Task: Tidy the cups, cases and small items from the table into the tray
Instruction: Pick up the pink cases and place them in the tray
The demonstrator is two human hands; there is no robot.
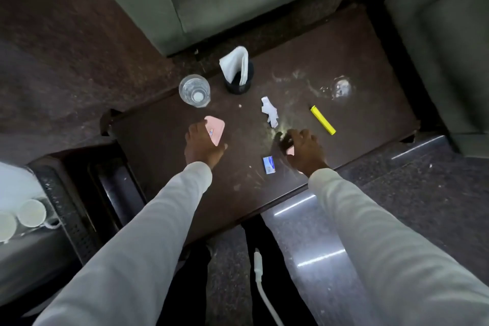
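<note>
On the table [370, 66] no writing reads; my left hand [203, 148] grips a pink case [214, 133], right hand [304, 151] fingers curl over something pink, beside a blue-white card [269, 165].

dim overall | glare streaks on floor [304, 219] lower right | soft focus | wide-angle bending at edges

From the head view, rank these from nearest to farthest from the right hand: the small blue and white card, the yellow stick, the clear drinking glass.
1. Small blue and white card, just left of the right hand.
2. Yellow stick, ahead and to its right.
3. Clear drinking glass, far left, by the table's back edge.
</note>
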